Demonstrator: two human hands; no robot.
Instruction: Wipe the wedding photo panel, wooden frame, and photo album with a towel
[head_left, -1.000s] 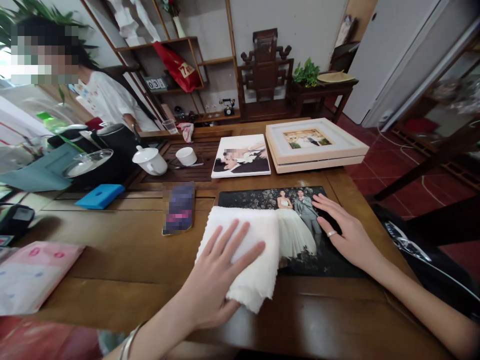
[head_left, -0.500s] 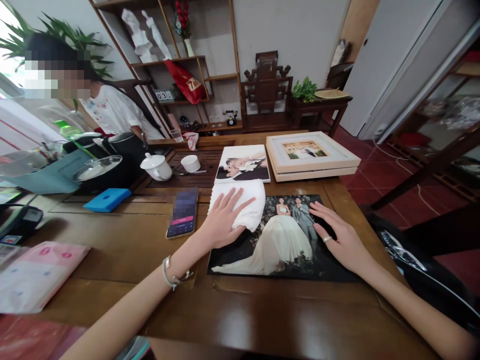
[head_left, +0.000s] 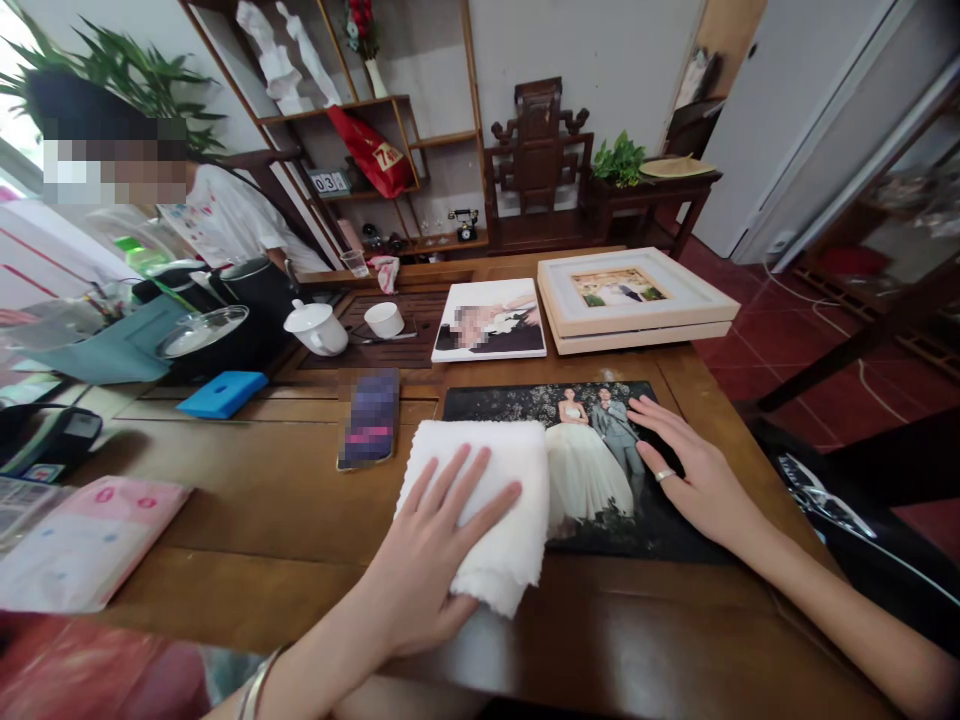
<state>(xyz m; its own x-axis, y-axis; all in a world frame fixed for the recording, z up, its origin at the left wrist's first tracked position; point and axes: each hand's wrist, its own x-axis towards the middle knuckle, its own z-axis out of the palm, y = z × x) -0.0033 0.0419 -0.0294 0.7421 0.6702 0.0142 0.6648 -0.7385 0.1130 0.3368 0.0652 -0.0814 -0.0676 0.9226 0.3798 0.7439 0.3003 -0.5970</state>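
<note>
Left grip [head_left: 427, 560] is spread wide and flat on a folded white cloth [head_left: 501, 552], by which the left part of a dark wedding photo panel [head_left: 589, 470] is covered. Right grip [head_left: 690, 462] is laid loosely wide at the panel's right side. The panel is set on the desk [head_left: 232, 510], with a phone [head_left: 369, 415] placed to its left and a cream frame [head_left: 645, 318] behind.

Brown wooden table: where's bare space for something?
Bare wood lies between the pink-white plastic packet and the folded white cloth, also in front of the flat dark photo print. Crowded: around the teal bin and white lidded teapot.
</note>
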